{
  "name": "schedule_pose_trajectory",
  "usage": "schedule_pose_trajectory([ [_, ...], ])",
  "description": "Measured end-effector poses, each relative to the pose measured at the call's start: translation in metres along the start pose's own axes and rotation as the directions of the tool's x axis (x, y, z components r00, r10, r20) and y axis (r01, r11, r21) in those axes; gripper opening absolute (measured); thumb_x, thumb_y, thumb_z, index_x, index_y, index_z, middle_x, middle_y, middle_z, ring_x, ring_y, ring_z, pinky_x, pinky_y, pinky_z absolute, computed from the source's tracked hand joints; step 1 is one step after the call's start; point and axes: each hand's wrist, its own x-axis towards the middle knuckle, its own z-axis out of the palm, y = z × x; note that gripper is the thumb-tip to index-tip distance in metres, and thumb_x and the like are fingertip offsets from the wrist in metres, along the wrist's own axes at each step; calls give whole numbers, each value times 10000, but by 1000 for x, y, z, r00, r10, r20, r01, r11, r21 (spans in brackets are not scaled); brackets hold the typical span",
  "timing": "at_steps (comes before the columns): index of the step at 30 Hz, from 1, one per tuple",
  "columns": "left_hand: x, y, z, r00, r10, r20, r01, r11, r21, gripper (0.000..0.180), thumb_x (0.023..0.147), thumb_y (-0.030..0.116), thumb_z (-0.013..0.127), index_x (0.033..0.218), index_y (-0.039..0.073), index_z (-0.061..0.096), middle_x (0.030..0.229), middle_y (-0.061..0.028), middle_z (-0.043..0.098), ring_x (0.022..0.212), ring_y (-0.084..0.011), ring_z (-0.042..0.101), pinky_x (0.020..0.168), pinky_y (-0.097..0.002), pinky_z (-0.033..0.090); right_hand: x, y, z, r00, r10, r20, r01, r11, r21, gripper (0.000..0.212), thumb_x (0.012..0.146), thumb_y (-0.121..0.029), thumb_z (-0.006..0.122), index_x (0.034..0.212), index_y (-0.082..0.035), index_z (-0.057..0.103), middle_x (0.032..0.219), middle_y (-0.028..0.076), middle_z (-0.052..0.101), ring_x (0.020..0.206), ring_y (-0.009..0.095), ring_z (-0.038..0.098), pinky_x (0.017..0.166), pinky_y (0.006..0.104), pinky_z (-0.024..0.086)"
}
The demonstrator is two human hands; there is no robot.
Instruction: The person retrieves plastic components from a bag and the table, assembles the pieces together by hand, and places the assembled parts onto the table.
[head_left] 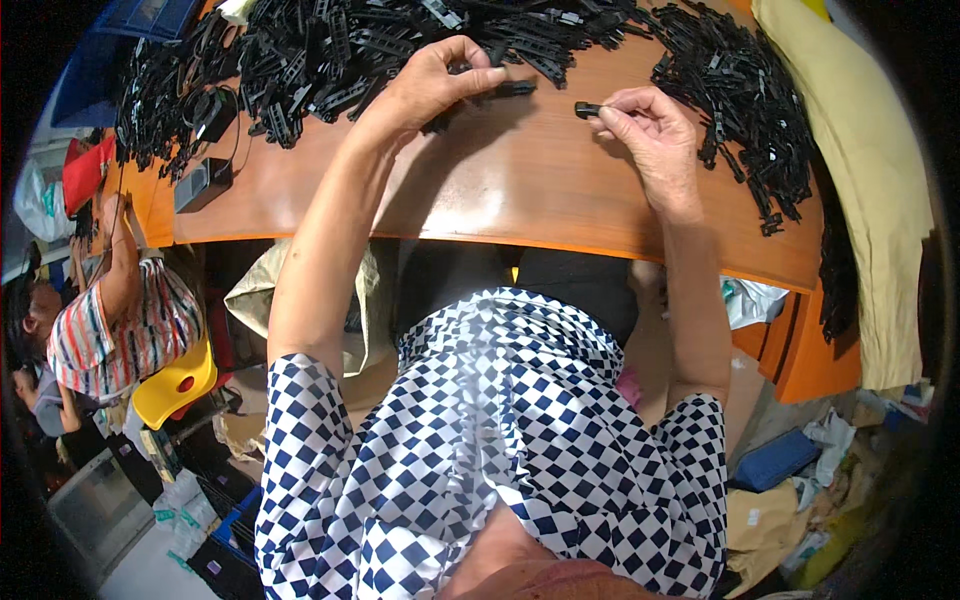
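My left hand (pixel 440 80) is over the far middle of the table, its thumb and fingers closed together. A slim black plastic part (pixel 516 88) sticks out to the right from under its thumb; the rest of that part is hidden by the hand. To the right, my right hand (pixel 655 130) pinches a short black plastic piece (pixel 587 109) between thumb and fingertips. The two hands are apart, with bare wood between them. Beyond my left hand spreads a large heap of similar black plastic parts (pixel 330 55).
A second pile of black parts (pixel 740 90) lies at the right of the wooden table (pixel 540 200). A small dark box (pixel 203 186) stands at the left. Yellowish cloth (pixel 860 180) hangs along the right edge. Another person in a striped shirt (pixel 125 325) sits at the left.
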Motion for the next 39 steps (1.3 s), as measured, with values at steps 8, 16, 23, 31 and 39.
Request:
schedule_pose_trajectory([
  [8, -32, -4, 24, 961, -84, 264, 245, 701, -670, 217, 922, 247, 581, 1030, 59, 566, 687, -55, 621, 518, -123, 612, 449, -203, 494, -6, -10, 57, 928, -301, 218, 305, 952, 15, 136, 817, 42, 666, 931, -4, 607, 899, 20, 614, 832, 93, 584, 695, 212, 495],
  [16, -40, -10, 28, 949, -30, 315, 237, 726, -646, 241, 938, 286, 561, 971, 48, 579, 622, -46, 603, 498, -110, 593, 438, -200, 470, -12, -13, 59, 838, -418, 351, 540, 726, -426, 154, 734, 61, 692, 859, 8, 619, 888, 105, 638, 799, 203, 640, 696, 283, 524],
  [23, -59, 2, 50, 995, -97, 21, 87, 754, -652, 520, 943, 543, 429, 1073, 67, 593, 865, -26, 641, 560, -75, 535, 519, -220, 479, -16, -4, 64, 834, -526, 163, 529, 683, -503, 181, 717, 73, 707, 861, 6, 621, 892, 108, 643, 782, 203, 648, 662, 286, 537],
  [31, -57, 2, 98, 904, 18, -427, -326, 676, -661, 292, 900, 112, 619, 1180, 43, 578, 1055, -38, 643, 842, -67, 567, 748, -197, 481, -22, 7, 82, 863, -505, -35, 436, 777, -454, 153, 742, 35, 710, 865, -2, 627, 913, 103, 646, 784, 185, 653, 658, 285, 549],
  [39, -71, -9, 73, 945, -9, -328, -263, 575, -775, 259, 891, 111, 618, 1136, 36, 582, 1055, -69, 657, 815, -85, 595, 660, -190, 480, -37, -11, 83, 945, -327, -25, 253, 775, -579, 312, 727, -102, 773, 980, -24, 607, 906, 92, 649, 784, 172, 647, 644, 275, 534],
])
